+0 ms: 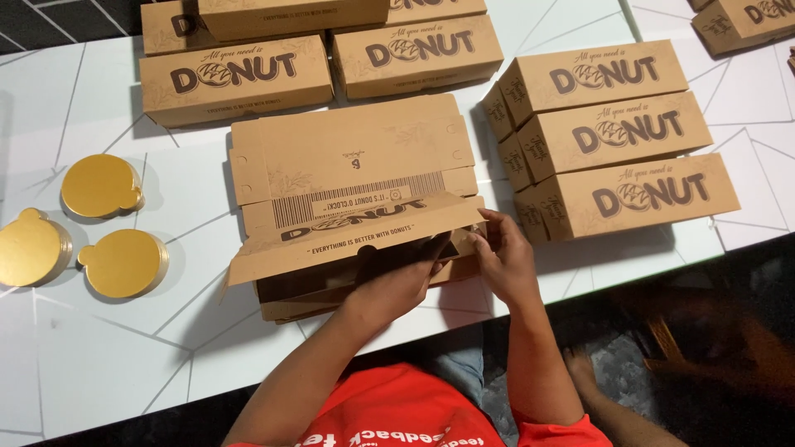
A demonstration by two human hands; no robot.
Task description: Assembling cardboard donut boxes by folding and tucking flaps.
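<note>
Nearest me, my left hand and right hand both grip the half-folded brown cardboard box at the white tabletop's near edge, fingers clenched on its flaps. Left lie round gold discs. Beyond, finished rectangular boxes sit stacked.

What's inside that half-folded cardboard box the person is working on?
The open box shows only bare brown cardboard panels. The left hand reaches under its front flap, beside the right hand; the shadowed space below is covered, so any contents can't be seen.
</note>
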